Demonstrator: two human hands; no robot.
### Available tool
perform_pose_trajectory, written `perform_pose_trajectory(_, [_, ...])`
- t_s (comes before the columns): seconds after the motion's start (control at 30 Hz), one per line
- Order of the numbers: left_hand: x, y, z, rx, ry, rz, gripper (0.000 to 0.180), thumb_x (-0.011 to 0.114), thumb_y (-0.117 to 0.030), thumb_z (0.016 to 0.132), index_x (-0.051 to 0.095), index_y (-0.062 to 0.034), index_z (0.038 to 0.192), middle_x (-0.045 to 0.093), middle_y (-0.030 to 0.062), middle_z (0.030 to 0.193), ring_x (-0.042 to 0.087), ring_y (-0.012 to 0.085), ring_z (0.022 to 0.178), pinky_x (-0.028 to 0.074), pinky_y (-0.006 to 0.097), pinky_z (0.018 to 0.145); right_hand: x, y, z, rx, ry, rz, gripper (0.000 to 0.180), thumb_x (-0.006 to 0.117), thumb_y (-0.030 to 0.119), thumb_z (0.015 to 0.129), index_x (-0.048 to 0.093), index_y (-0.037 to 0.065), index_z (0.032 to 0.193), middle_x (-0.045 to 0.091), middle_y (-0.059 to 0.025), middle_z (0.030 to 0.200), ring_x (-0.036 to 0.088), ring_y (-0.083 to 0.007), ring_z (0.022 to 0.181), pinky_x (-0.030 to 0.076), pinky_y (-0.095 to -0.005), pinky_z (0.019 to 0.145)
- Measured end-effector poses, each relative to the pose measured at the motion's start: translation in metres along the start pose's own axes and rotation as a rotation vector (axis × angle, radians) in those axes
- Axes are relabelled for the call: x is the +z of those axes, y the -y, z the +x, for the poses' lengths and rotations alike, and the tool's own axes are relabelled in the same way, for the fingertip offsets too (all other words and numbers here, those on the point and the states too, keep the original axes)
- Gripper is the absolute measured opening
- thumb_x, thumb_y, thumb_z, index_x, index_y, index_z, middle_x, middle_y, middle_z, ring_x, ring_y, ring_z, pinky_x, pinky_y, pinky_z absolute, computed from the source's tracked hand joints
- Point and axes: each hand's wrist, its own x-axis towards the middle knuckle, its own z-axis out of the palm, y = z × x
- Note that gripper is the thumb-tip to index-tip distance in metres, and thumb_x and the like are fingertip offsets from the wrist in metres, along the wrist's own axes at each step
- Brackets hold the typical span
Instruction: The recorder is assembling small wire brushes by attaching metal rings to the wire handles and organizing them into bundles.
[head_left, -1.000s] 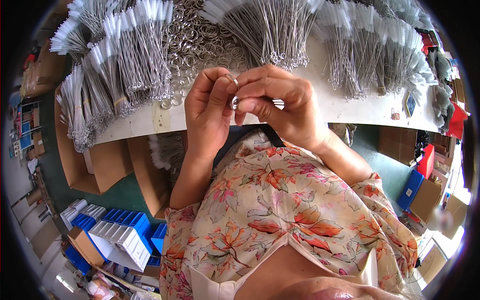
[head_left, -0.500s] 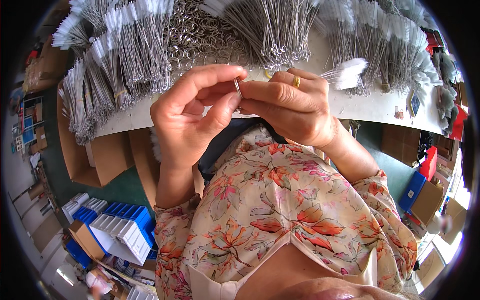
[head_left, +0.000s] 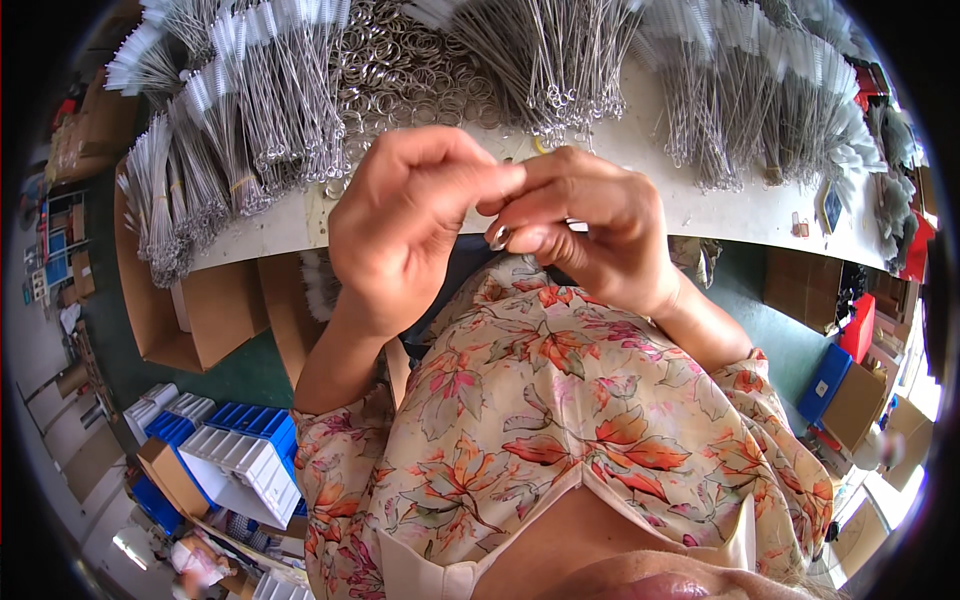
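Hands meet in the upper middle of the frame, just in front of the near edge of the white desk (head_left: pixel 720 215). Your left hand (head_left: pixel 405 235) has its grip pinched shut, thumb and fingertips pressed together against those of your right hand (head_left: pixel 590 235). Your right hand curls closed too, and a small silver metal ring (head_left: pixel 497 238) peeks out beneath its fingers; whether the left touches that ring cannot be told. Behind the hands, across the top of the frame, lie bundles of thin silver wire pins with looped ends (head_left: pixel 560 55) and a heap of loose silver metal rings (head_left: pixel 400 70). Blue and white plastic bins (head_left: pixel 235 450) sit at lower left.
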Motion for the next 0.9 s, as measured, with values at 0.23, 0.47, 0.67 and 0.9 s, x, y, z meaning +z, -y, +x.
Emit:
perform_pose_trajectory(0.23, [-0.012,0.002,-0.007,-0.629,0.137,-0.908,0.023,0.059,-0.006,0.083,0.056,0.0041,0.104,0.06,0.0147,0.099,0.058,0.0158,0.089,0.048,0.027,0.078,-0.004,-0.009,0.008,-0.922,-0.05,-0.875,0.02,0.068,0.009,0.052,0.066,0.005,0.071,0.062,-0.0001,0.088,0.05,-0.0081,0.054,0.037,-0.0222,0.041])
perform_pose_trajectory(0.47, [-0.021,-0.018,-0.003,-0.601,0.095,-0.536,0.025,0.058,0.007,0.077,0.058,0.0059,0.102,0.063,0.0131,0.094,0.063,0.0153,0.083,0.052,0.025,0.075,-0.004,-0.007,0.012,-0.878,0.073,-0.921,0.017,0.068,0.006,0.053,0.065,0.005,0.071,0.062,-0.0004,0.089,0.054,-0.0101,0.057,0.041,-0.0234,0.045])
perform_pose_trajectory(0.67, [-0.005,-0.01,-0.014,-0.024,-0.204,0.093,0.03,0.061,0.005,0.075,0.056,0.0104,0.104,0.062,0.0186,0.095,0.065,0.0222,0.079,0.056,0.027,0.066,-0.009,0.023,0.018,0.277,0.018,0.215,0.013,0.064,0.016,0.083,0.067,0.005,0.088,0.059,0.0002,0.069,0.049,-0.0059,0.056,0.04,-0.0195,0.05])
perform_pose_trajectory(0.9, [-0.005,0.005,-0.008,0.19,-0.134,0.187,0.035,0.063,0.003,0.076,0.053,0.0105,0.108,0.062,0.0206,0.097,0.064,0.0265,0.084,0.056,0.03,0.071,0.007,0.018,0.022,0.289,-0.081,0.396,0.018,0.063,0.021,0.084,0.065,0.003,0.086,0.057,0.0007,0.068,0.043,-0.0037,0.052,0.034,-0.0179,0.046])
